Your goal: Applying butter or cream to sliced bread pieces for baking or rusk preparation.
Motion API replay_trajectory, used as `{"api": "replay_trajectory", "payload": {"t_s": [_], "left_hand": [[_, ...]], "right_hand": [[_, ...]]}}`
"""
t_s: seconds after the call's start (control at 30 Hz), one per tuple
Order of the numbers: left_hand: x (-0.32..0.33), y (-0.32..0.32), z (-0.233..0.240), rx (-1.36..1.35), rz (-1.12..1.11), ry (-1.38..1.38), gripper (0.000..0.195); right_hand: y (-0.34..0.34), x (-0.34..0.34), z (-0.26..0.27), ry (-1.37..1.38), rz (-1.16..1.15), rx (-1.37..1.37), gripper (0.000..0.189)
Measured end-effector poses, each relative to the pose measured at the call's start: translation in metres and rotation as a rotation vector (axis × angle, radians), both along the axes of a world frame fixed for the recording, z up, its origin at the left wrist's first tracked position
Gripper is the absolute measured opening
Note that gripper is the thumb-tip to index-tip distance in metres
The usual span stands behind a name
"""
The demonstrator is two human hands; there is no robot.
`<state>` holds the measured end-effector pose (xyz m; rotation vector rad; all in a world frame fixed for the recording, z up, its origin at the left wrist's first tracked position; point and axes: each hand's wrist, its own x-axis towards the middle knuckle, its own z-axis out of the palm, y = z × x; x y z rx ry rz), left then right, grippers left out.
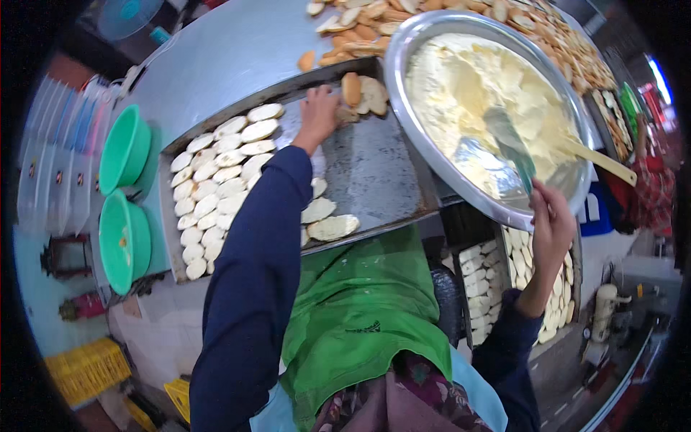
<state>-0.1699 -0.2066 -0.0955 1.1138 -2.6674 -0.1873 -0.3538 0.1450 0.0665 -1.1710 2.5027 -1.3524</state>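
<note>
My right hand (pixel 554 215) grips the turquoise handle of a spatula (pixel 507 137), whose blurred blade is over pale yellow cream (pixel 448 70) in a large metal bowl (pixel 397 70). My left hand (pixel 317 114) is over the far part of a metal baking tray (pixel 372 178), fingers bent down beside a few bread slices (pixel 372 96). Whether it grasps one of them is hidden. Rows of slices coated in a pale spread (pixel 208 186) fill the tray's left part, and my left sleeve covers some of them. A second spatula with a cream-coloured handle (pixel 602 161) rests in the bowl.
Behind the bowl lies a big heap of sliced bread (pixel 367 32). Two green basins (pixel 125 148) stand left of the tray. Lower right are more trays of coated slices (pixel 478 281). Another person (pixel 656 183) is at the far right. Yellow crates (pixel 86 372) sit lower left.
</note>
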Motion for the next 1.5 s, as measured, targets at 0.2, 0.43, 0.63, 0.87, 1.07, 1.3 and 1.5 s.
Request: {"api": "replay_trajectory", "payload": {"t_s": [0.2, 0.43, 0.63, 0.87, 1.07, 1.3, 1.5], "left_hand": [[0.024, 0.017, 0.029, 0.294, -0.015, 0.266, 0.023], [0.066, 0.104, 0.094, 1.578, 0.114, 0.996, 0.039], [0.103, 0.156, 0.112, 1.787, -0.102, 1.235, 0.046], [0.109, 0.182, 0.114, 1.595, -0.108, 1.283, 0.051], [0.109, 0.191, 0.119, 1.571, -0.052, 1.316, 0.057], [0.121, 0.188, 0.111, 1.601, 0.027, 1.443, 0.059], [0.122, 0.179, 0.104, 1.357, -0.099, 1.486, 0.06]], "right_hand": [[-0.05, -0.063, 0.008, 0.554, 0.307, 0.739, 0.012], [-0.106, -0.07, -0.024, 0.757, 0.576, 0.839, 0.012], [-0.089, -0.105, 0.025, 0.001, 0.706, 0.816, 0.015], [-0.037, -0.053, 0.028, -0.307, 0.659, 0.296, 0.014], [-0.047, 0.067, -0.027, -0.402, 0.662, -0.252, 0.02], [-0.059, 0.104, -0.073, -0.233, 0.574, -0.281, 0.022], [-0.055, 0.105, -0.064, -0.357, 0.387, -0.297, 0.024]]}}
